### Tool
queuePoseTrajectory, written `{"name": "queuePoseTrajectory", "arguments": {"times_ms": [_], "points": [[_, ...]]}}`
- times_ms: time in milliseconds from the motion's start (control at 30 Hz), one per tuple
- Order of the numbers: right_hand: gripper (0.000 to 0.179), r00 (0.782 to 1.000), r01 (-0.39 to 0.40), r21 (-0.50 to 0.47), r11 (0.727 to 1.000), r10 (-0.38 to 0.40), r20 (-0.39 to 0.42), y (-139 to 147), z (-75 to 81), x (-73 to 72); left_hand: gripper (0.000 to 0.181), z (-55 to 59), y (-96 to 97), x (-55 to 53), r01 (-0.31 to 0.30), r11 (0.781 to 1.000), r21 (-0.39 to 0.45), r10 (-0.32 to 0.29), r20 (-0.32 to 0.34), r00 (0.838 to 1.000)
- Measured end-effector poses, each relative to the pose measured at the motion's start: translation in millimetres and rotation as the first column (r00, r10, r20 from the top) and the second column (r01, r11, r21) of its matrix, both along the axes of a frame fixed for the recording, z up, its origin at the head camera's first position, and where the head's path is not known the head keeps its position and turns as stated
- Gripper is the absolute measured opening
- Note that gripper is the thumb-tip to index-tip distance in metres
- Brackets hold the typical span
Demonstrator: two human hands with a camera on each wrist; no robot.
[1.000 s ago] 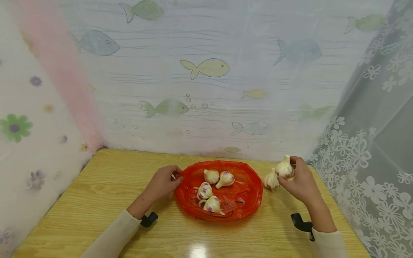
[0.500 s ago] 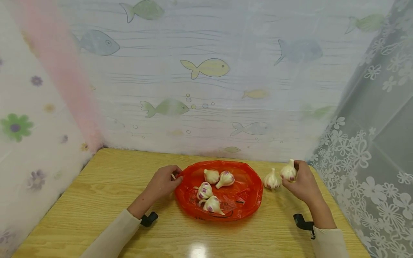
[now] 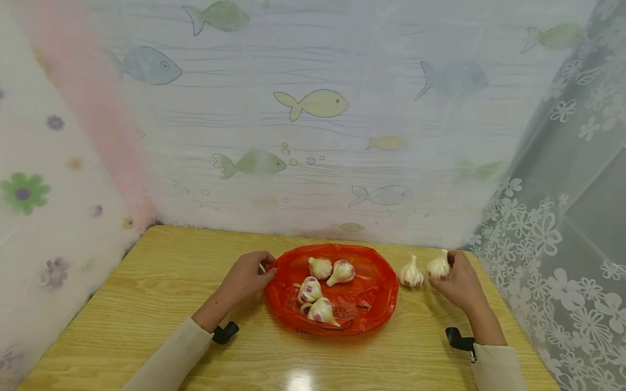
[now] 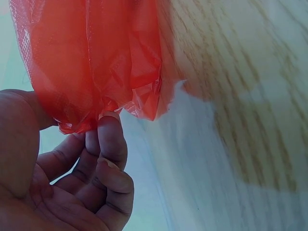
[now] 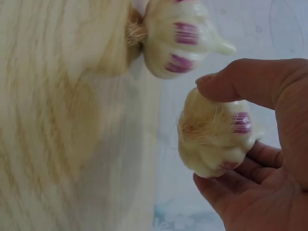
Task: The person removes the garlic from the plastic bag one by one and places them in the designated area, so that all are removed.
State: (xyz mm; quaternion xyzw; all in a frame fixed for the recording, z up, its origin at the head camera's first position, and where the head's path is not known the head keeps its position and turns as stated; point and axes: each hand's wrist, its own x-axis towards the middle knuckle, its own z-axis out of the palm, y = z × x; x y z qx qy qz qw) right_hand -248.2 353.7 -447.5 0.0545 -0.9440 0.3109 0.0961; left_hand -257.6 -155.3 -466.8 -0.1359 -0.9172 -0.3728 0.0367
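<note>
My left hand (image 3: 249,276) pinches the left edge of a red plastic bag (image 3: 369,277), which lies spread open like a shallow bowl. In the left wrist view the bag's gathered rim (image 4: 91,115) sits between thumb and fingers. Inside the bag lie several garlic bulbs, white with purple marks, one of them a front bulb (image 3: 323,311). On the right, my right hand (image 3: 459,279) grips a garlic bulb (image 5: 216,137) between thumb and fingers, its rooty base showing in the right wrist view. Another bulb (image 3: 412,273) stands upright on the table, just left of the held one.
The wooden table (image 3: 195,347) ends at a fish-patterned curtain (image 3: 313,179) behind. A sheer flowered curtain (image 3: 562,260) hangs along the right side. Each wrist wears a black camera mount, such as the right mount (image 3: 458,339).
My right hand has moved the held garlic bulb slightly right and down, away from the standing bulb and toward the table. The left hand and the bag have stayed put.
</note>
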Motion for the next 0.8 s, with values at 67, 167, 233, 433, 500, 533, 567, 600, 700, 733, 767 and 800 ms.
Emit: {"name": "queuePoseTrajectory", "arguments": {"times_ms": [67, 167, 233, 433, 500, 533, 567, 600, 700, 733, 767, 800], "points": [[0.081, 1.000, -0.006, -0.001, 1.000, 0.006, 0.004, 1.8, -2.6, -1.3, 0.011, -0.3, -0.2, -0.2, 0.000, 1.000, -0.002, 0.000, -0.002, 1.000], [0.080, 1.000, -0.011, 0.003, 1.000, 0.011, 0.016, 3.3, -5.2, -2.5, 0.010, -0.5, -0.5, -0.3, 0.002, 1.000, -0.003, -0.002, -0.007, 1.000], [0.080, 1.000, -0.012, 0.008, 1.000, 0.011, 0.029, 3.7, -6.8, -2.8, 0.010, -0.7, -0.7, -0.3, 0.003, 1.000, -0.002, -0.003, -0.011, 1.000], [0.080, 0.998, -0.010, 0.017, 1.000, 0.009, 0.066, 4.0, -11.0, -3.2, 0.009, -0.3, -0.9, -0.2, 0.001, 1.000, 0.000, -0.001, -0.005, 1.000], [0.079, 0.997, -0.009, 0.024, 1.000, 0.008, 0.071, 4.2, -12.5, -3.5, 0.009, 0.1, -1.0, -0.1, 0.000, 1.000, -0.002, 0.000, -0.003, 1.000], [0.079, 0.997, -0.010, 0.025, 1.000, 0.008, 0.074, 4.3, -13.3, -3.4, 0.009, 0.3, -1.0, 0.0, -0.001, 1.000, -0.002, 0.001, -0.002, 1.000], [0.079, 0.997, -0.010, 0.028, 1.000, 0.008, 0.074, 4.5, -14.1, -3.4, 0.009, 0.4, -0.9, 0.0, 0.000, 1.000, -0.002, 0.000, -0.001, 1.000], [0.078, 0.997, -0.012, 0.025, 1.000, 0.010, 0.074, 4.8, -15.0, -3.4, 0.009, 0.7, -0.9, 0.0, 0.001, 1.000, -0.002, -0.001, -0.002, 1.000], [0.078, 0.997, -0.018, 0.015, 1.000, 0.017, 0.075, 5.9, -17.4, -3.6, 0.009, 1.3, -0.6, 0.1, 0.004, 1.000, -0.001, -0.004, 0.001, 1.000], [0.078, 0.997, -0.020, 0.012, 1.000, 0.019, 0.076, 6.2, -18.0, -3.7, 0.010, 1.3, -0.5, 0.2, 0.004, 1.000, 0.000, -0.004, 0.003, 1.000], [0.078, 0.997, -0.021, 0.009, 1.000, 0.020, 0.078, 6.7, -18.5, -3.9, 0.010, 1.4, -0.5, 0.1, 0.005, 1.000, 0.000, -0.005, 0.003, 1.000], [0.079, 0.996, -0.020, 0.004, 1.000, 0.020, 0.083, 7.1, -18.9, -4.1, 0.010, 1.4, -0.6, 0.0, 0.005, 1.000, 0.000, -0.005, 0.003, 1.000]]}}
